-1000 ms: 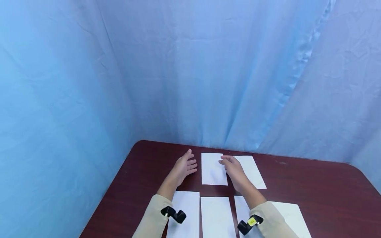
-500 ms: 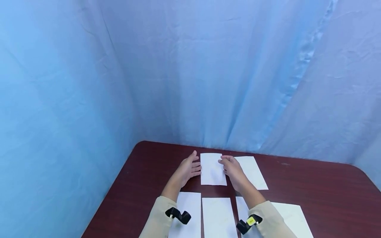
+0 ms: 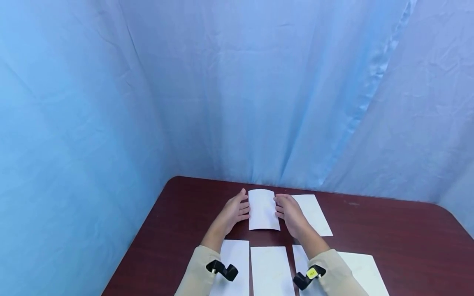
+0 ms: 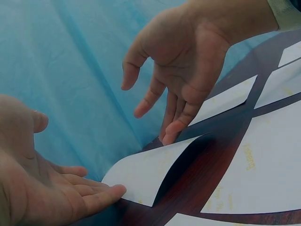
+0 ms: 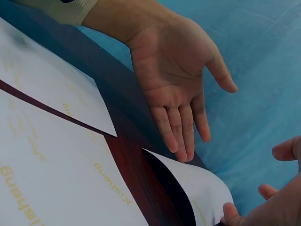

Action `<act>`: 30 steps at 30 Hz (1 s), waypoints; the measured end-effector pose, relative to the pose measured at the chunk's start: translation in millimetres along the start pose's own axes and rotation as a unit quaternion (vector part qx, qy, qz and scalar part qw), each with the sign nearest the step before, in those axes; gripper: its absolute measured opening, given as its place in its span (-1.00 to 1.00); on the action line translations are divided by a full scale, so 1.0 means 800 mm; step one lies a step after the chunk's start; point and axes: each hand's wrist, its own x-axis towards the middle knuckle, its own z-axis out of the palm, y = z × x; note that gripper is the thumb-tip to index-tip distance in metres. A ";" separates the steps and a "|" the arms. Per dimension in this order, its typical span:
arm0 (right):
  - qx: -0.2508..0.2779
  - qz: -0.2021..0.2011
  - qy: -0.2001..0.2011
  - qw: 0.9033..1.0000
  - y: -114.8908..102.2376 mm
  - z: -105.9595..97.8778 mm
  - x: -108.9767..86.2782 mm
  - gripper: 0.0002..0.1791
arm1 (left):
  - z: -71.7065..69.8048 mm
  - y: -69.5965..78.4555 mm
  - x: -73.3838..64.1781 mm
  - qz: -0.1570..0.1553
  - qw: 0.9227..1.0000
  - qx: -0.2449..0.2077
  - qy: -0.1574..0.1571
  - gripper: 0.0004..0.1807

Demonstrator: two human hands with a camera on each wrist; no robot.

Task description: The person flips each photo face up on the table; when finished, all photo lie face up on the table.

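Observation:
A small white sheet of paper lies at the far side of the dark red table, its middle bowed up off the surface. My left hand touches its left edge with straight fingers, the thumb held up and away. Facing it, my right hand has its fingertips at the right edge. In the left wrist view the arched sheet spans the gap between both hands, with dark shadow beneath. Faint yellow print marks its top. The right wrist view shows the left palm turned toward the sheet.
Another white sheet lies flat just right of my right hand. Nearer to me runs a row of several larger white sheets, partly covered by my forearms. Blue curtains hang behind the table and on its left.
My left hand has moved right to reach the sheet's left edge. The sheet, flat before, now bows upward between both hands, and the right fingers have shifted off its top to its edge.

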 end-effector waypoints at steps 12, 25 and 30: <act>0.023 0.029 -0.016 0.999 -0.001 0.003 0.006 -0.32 | 0.000 0.004 0.001 0.000 1.000 0.008 0.000 -0.10; 0.046 -0.027 0.011 0.999 -0.018 -0.005 -0.009 -0.37 | 0.018 0.008 -0.003 0.023 0.998 0.055 0.004 -0.16; 0.054 -0.037 0.022 0.998 -0.026 -0.005 -0.011 -0.37 | 0.036 0.016 0.003 0.045 0.997 0.066 0.019 -0.19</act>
